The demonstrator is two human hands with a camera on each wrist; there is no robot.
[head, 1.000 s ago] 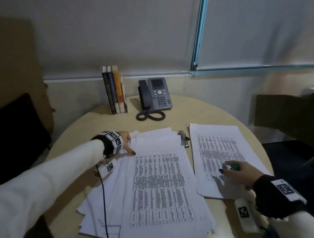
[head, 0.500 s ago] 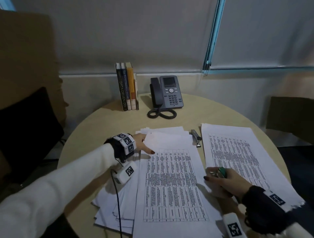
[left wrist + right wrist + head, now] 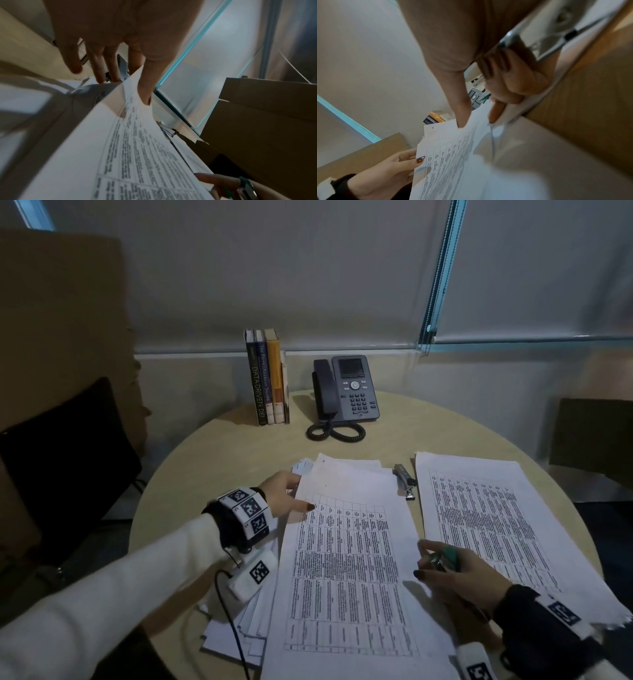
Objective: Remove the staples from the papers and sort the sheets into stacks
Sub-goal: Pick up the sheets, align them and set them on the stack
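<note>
A loose pile of printed sheets point(image 3: 342, 594) lies in the middle of the round table. My left hand point(image 3: 303, 493) pinches the top sheet point(image 3: 137, 148) at its upper left edge, thumb on top and fingers underneath, so that edge is slightly raised. My right hand point(image 3: 428, 559) grips a green staple remover point(image 3: 448, 556) in its curled fingers. Its thumb point(image 3: 458, 108) and forefinger touch the same sheet's right edge. A second, neater stack point(image 3: 486, 525) lies to the right.
A grey stapler point(image 3: 404, 481) lies between the two paper piles. A desk phone point(image 3: 352, 392) with a coiled cord and several upright books point(image 3: 267, 378) stand at the table's back edge. Dark chairs point(image 3: 65, 460) stand at left and right.
My right hand has come off the right stack and over to the middle pile's right edge, still holding the remover. My left hand has taken the top sheet's edge and raised it.
</note>
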